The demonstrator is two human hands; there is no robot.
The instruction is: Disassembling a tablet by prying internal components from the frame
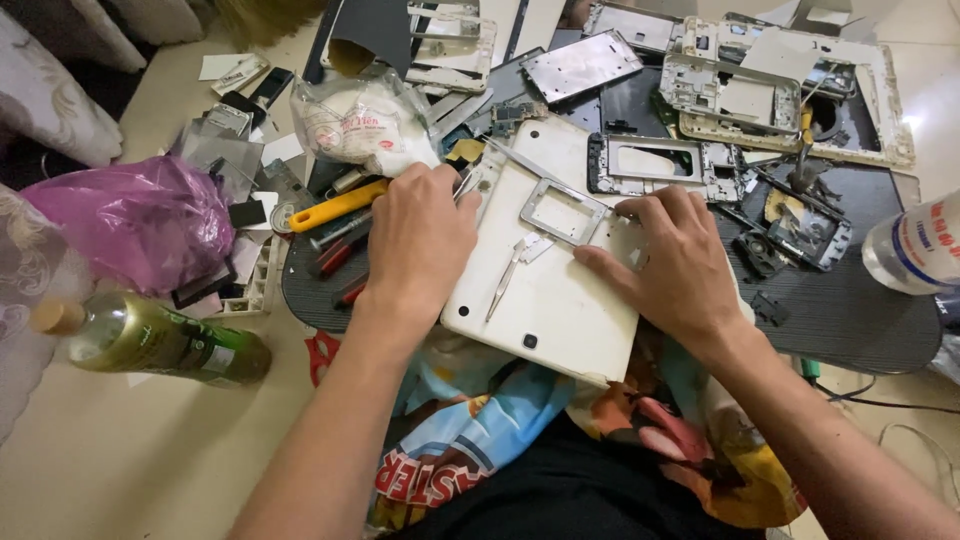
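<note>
On the dark work board (850, 320) across the person's lap lies a white tablet back cover (550, 300), its lower corner overhanging the board's near edge. Both hands rest on it. The left hand (420, 240) lies knuckles-up over the cover's upper left corner, fingers curled together; whatever its fingertips pinch is hidden beneath the hand, so I cannot tell whether it grips anything. The right hand (675, 265) presses flat on the cover's right side, fingers spread apart, the index tip touching a small grey metal frame (563, 212) that lies on the cover. A pair of tweezers (508, 280) lies loose on the cover between the hands.

Behind the hands a heap of phone frames and plates (735, 95) overlaps so densely that single parts are hard to separate; the farthest ones are cut off by the top edge. A yellow-handled tool (338, 205) sticks out from under the left hand's side, its tip hidden.

Left of the board sits a crumpled pink-purple plastic bag (140, 220), contents unseen, and behind the left hand a knotted clear bag (365, 125) holding something white with red print. A green glass bottle (165, 340) with a dark label lies on its side on the floor at left. At the right edge a clear plastic bottle (915, 245) with a white, blue and red label is cut off.
</note>
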